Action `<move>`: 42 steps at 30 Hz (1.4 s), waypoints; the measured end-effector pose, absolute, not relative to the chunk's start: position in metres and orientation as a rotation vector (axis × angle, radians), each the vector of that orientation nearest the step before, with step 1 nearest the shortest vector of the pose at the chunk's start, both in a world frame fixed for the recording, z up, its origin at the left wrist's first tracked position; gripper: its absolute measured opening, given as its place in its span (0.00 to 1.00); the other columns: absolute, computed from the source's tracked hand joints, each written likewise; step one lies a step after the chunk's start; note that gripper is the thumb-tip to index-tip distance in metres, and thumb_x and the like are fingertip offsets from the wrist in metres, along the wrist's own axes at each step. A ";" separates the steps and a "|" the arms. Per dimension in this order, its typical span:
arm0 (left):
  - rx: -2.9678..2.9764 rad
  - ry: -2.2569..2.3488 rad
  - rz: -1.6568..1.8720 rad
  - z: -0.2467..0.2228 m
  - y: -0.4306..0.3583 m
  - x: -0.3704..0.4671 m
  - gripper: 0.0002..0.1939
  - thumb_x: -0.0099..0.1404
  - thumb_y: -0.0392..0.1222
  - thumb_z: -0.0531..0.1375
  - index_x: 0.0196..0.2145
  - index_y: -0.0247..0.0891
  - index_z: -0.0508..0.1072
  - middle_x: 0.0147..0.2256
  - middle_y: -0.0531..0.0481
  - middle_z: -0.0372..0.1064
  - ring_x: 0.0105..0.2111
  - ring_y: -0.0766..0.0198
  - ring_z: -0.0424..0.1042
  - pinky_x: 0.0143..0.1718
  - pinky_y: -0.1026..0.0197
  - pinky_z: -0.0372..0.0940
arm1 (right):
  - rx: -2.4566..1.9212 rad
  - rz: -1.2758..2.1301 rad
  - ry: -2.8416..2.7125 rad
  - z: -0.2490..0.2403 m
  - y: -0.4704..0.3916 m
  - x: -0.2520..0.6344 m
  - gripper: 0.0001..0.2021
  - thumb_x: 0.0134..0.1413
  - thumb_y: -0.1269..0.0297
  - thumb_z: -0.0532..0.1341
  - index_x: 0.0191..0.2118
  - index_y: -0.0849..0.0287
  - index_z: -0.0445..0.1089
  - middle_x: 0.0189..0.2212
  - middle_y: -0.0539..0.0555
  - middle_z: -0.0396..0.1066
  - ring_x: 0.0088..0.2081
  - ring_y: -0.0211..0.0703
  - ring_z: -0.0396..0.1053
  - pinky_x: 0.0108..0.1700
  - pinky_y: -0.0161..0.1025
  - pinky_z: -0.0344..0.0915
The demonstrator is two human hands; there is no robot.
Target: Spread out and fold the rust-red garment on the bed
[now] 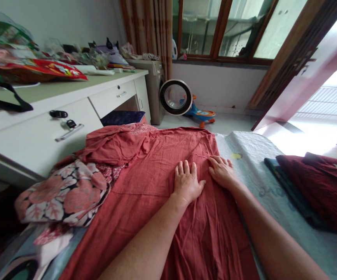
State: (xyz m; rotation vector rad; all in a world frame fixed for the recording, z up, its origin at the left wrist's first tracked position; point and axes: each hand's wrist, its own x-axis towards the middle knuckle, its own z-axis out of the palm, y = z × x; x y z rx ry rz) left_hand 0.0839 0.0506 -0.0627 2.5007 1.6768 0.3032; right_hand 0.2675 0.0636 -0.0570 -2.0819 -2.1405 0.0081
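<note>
The red cloth [147, 190] lies spread across a pale blue cover [258, 155]. The left hand [186, 183] rests flat on it, fingers slightly apart; the right hand [223, 172] lies by its right edge, fingers also parted. Beyond, a round door [175, 97] stands swung out.

Bed [252, 146] before me, under a pale blue-green cover, textured, with a yellow patch [236, 156] and faint lettering showing to my right. Red cloth [153, 175] spread lengthwise across its middle, wrinkled, bunched at far left. Floral cloth [81, 194] heaped against its left side. To my right, well apart: 1 dark green cloth [283, 175], folded, bearing 1 folded dark red cloth [322, 182]. Near left: white-and-pink piece [53, 247], too blurred to name.
</note>
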 end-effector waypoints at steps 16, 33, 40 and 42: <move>2.490 1.672 0.296 -0.061 0.051 0.084 0.43 0.65 0.64 0.53 0.68 0.34 0.53 0.67 0.31 0.48 0.67 0.37 0.46 0.64 0.40 0.46 | -2.057 -0.026 -2.173 -0.060 0.063 0.270 0.23 0.64 0.64 0.47 0.63 0.55 0.61 0.63 0.60 0.60 0.61 0.56 0.58 0.61 0.60 0.52; 2.493 1.678 0.294 -0.061 0.051 0.084 0.43 0.65 0.64 0.53 0.68 0.35 0.53 0.67 0.33 0.49 0.67 0.38 0.47 0.64 0.40 0.47 | -2.062 0.035 -2.139 -0.059 0.065 0.270 0.24 0.61 0.63 0.49 0.61 0.56 0.62 0.63 0.60 0.60 0.61 0.56 0.57 0.60 0.57 0.53; 2.494 1.673 0.315 -0.061 0.051 0.084 0.43 0.64 0.64 0.54 0.67 0.34 0.53 0.67 0.31 0.50 0.67 0.37 0.47 0.64 0.40 0.47 | -2.082 0.028 -2.133 -0.060 0.067 0.270 0.26 0.56 0.66 0.50 0.61 0.56 0.63 0.63 0.59 0.60 0.62 0.56 0.57 0.60 0.54 0.53; 2.496 1.674 0.321 -0.062 0.051 0.084 0.43 0.64 0.64 0.54 0.67 0.34 0.54 0.67 0.31 0.50 0.67 0.37 0.47 0.64 0.40 0.47 | -2.087 0.026 -2.135 -0.061 0.067 0.270 0.28 0.54 0.68 0.51 0.62 0.57 0.62 0.63 0.59 0.59 0.62 0.56 0.57 0.60 0.54 0.54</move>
